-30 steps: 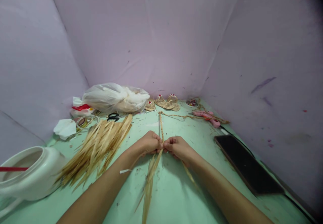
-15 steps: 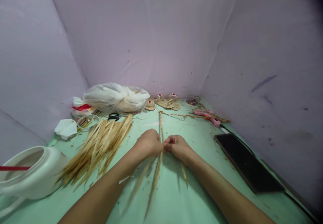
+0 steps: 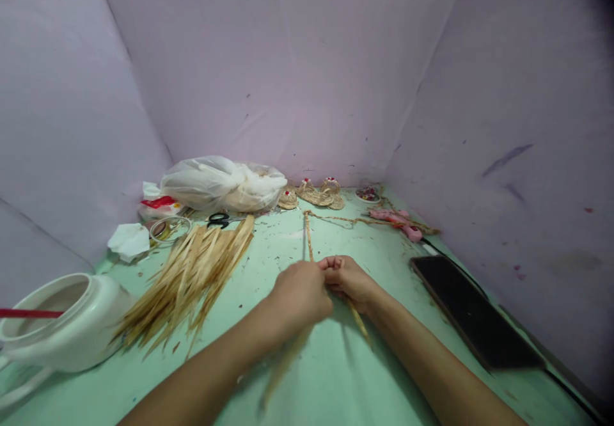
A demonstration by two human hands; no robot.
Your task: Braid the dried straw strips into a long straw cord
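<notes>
Over my remote view, I saw the right hand (image 3: 346,279) pinched closed on a straw strand (image 3: 359,325), its tail trailing below that grip. The left hand (image 3: 301,291) curled beside it (fingertips hidden, so I couldn't tell its hold). The braid (image 3: 308,237) stretched away beyond both grips.

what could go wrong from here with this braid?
1. The braided cord might loosen at its near end if the left hand or right hand slackens.
2. A hard pull might shift the pink glue gun, since the cord seems to cross it.
3. The left forearm could brush the strip pile, close by in view.
</notes>
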